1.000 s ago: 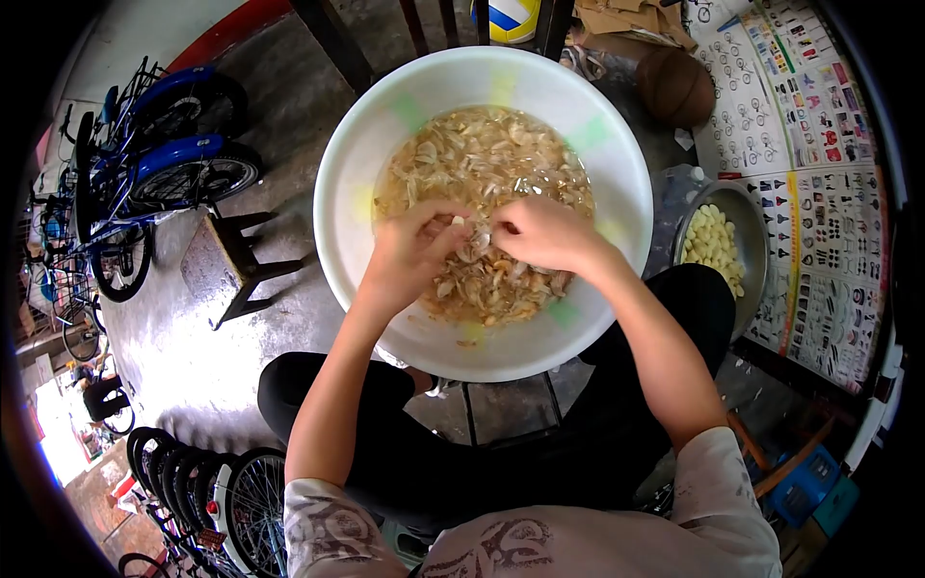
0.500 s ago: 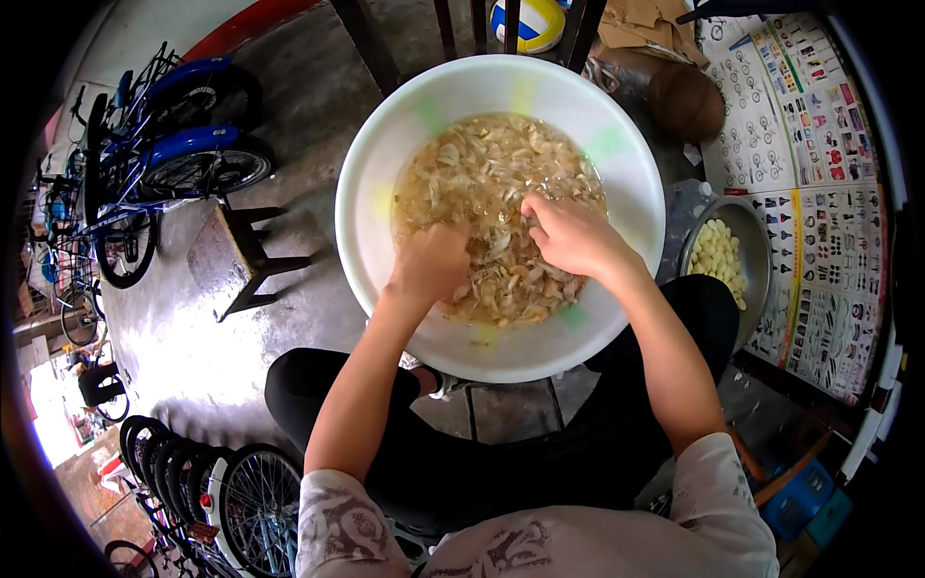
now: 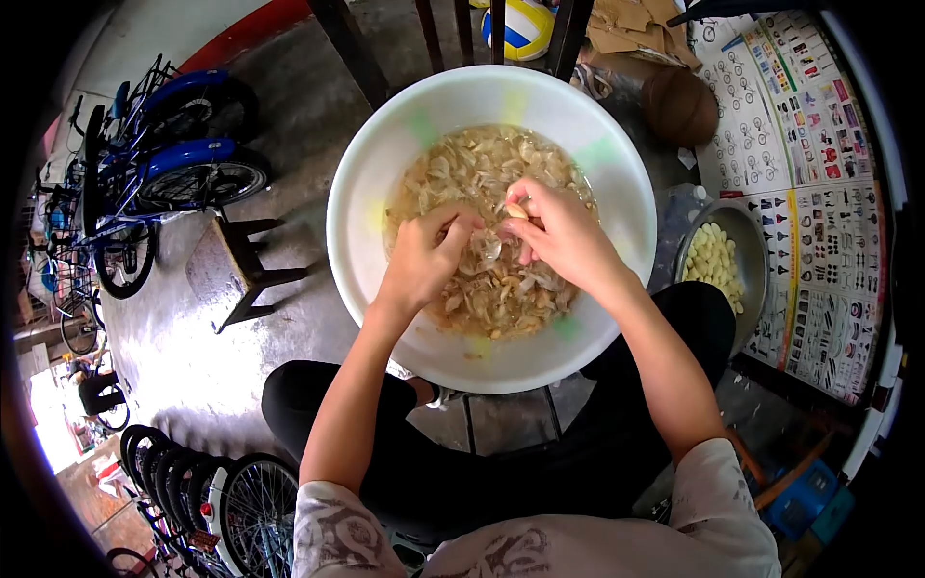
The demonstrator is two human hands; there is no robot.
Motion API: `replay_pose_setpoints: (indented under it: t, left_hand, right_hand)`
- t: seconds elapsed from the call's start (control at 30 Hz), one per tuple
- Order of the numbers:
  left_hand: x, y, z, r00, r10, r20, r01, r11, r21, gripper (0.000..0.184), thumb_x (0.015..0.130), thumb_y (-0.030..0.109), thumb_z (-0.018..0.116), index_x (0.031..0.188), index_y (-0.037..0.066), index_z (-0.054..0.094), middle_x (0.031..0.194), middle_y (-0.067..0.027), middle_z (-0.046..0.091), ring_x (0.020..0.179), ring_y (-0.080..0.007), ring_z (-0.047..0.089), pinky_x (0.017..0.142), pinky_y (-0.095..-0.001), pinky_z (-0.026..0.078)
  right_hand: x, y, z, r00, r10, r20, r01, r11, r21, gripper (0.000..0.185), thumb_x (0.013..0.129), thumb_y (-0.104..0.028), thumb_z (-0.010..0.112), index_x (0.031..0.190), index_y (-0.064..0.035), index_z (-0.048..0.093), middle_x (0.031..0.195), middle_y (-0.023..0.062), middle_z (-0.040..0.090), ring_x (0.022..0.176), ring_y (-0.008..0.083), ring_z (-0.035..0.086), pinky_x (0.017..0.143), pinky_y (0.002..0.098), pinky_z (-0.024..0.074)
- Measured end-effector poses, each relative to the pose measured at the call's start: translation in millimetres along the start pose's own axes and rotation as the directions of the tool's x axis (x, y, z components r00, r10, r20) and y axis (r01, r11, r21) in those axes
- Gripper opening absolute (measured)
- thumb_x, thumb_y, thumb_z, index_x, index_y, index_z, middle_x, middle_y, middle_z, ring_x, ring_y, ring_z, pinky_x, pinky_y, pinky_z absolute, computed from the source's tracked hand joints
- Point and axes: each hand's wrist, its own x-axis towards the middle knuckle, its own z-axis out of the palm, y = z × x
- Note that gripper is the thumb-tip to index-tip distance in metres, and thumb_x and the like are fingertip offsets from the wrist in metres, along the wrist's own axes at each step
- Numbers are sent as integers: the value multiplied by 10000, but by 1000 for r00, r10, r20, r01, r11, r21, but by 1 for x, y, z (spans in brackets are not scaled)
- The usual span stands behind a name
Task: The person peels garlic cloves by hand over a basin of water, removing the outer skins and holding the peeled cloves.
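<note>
A large white basin (image 3: pixel 381 164) holds cloudy water with many loose papery skins and unpeeled garlic cloves (image 3: pixel 501 299). Above the water, my right hand (image 3: pixel 557 231) pinches a tan garlic clove (image 3: pixel 518 212) between thumb and fingers. My left hand (image 3: pixel 429 252) is beside it on the left, fingers curled and closed together; what lies between them is too small to make out. A thin, pale skin shows between the two hands. Many peeled white cloves (image 3: pixel 713 260) lie in a metal bowl (image 3: pixel 753 255) to the right of the basin.
A wooden stool (image 3: pixel 224 270) and blue bicycles (image 3: pixel 193 159) stand to the left, with a row of tyres (image 3: pixel 173 472) lower down. Dark chair bars (image 3: pixel 352 48), a volleyball (image 3: pixel 520 27) and a brown ball (image 3: pixel 679 104) are behind the basin. Printed sheets (image 3: pixel 809 212) cover the right side.
Both hands have risen from the skins in the basin and come closer together. A clove now shows in my right hand's fingertips. The view has shifted slightly.
</note>
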Motion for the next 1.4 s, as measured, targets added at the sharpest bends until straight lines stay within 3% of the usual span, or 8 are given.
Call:
replay_pose_setpoints:
  t: [0.2, 0.43, 0.57, 0.63, 0.77, 0.93, 1.27, 1.4]
  left_hand:
    - [1, 6, 11, 993, 52, -110, -66, 990, -128, 213, 891, 112, 696, 1059, -19, 696, 805, -20, 621, 689, -64, 504, 607, -220, 407]
    - [-2, 5, 24, 973, 79, -217, -97, 993, -72, 251, 818, 44, 759, 1066, 9, 736, 763, 28, 513, 663, -60, 416, 577, -221, 360]
    - [-4, 9, 26, 948, 139, -287, -160, 986, -53, 256, 770, 60, 785, 1023, 39, 754, 710, -3, 489, 606, -93, 409, 559, -257, 375]
    - [-6, 6, 27, 949, 139, -284, -164, 984, -64, 232, 768, 34, 781, 999, 36, 755, 742, -7, 515, 609, -95, 402, 547, -253, 369]
    - [-9, 14, 21, 943, 180, -279, -199, 979, -40, 202, 787, 20, 761, 989, 29, 750, 782, -31, 554, 627, -108, 472, 551, -262, 405]
    - [-13, 24, 13, 853, 440, -279, -392, 895, 213, 150, 806, -10, 714, 949, -1, 673, 866, -88, 611, 603, -145, 511, 553, -271, 418]
    - [-25, 21, 6, 924, 362, -120, -327, 914, 241, 135, 811, 28, 717, 929, 0, 658, 762, -123, 632, 586, -271, 589, 564, -351, 474]
    - [-27, 22, 0, 947, 319, -26, -317, 946, 73, 121, 831, -1, 714, 950, 1, 695, 778, -64, 661, 569, -94, 514, 531, -253, 416]
  right_hand:
    - [-2, 9, 12, 970, -242, -26, 221, 919, -326, 252, 920, -156, 637, 1081, -20, 500, 808, 189, 662, 725, 379, 653, 629, 438, 501]
    - [-5, 27, 49, 962, -241, -129, 217, 961, -173, 522, 870, 59, 541, 1305, 8, 258, 893, 261, 631, 821, 432, 641, 715, 493, 487]
    - [2, 28, 50, 894, -359, -268, 354, 933, -66, 517, 868, 71, 537, 1303, 8, 264, 905, 269, 629, 830, 442, 640, 727, 492, 485]
    - [1, 22, 46, 933, -302, -196, 309, 951, 2, 489, 927, 85, 455, 1333, -27, 205, 1018, 214, 614, 854, 303, 626, 784, 388, 483]
    - [-8, 10, 39, 988, -142, -62, 138, 988, -65, 552, 907, 114, 457, 1367, -41, 195, 1087, 216, 591, 863, 287, 622, 765, 361, 488]
    - [-10, 5, 22, 783, -565, -261, 531, 825, -192, 450, 862, 80, 541, 1283, -68, 479, 1132, 150, 561, 873, 297, 630, 737, 370, 513]
    - [-9, 6, 1, 763, -645, -48, 617, 748, -243, 140, 804, -49, 720, 937, -28, 679, 845, 79, 661, 730, 264, 660, 632, 334, 536]
    - [-10, 6, -9, 737, -675, -18, 663, 728, -173, 121, 787, -55, 731, 889, -24, 674, 854, 71, 671, 733, 260, 662, 622, 336, 531]
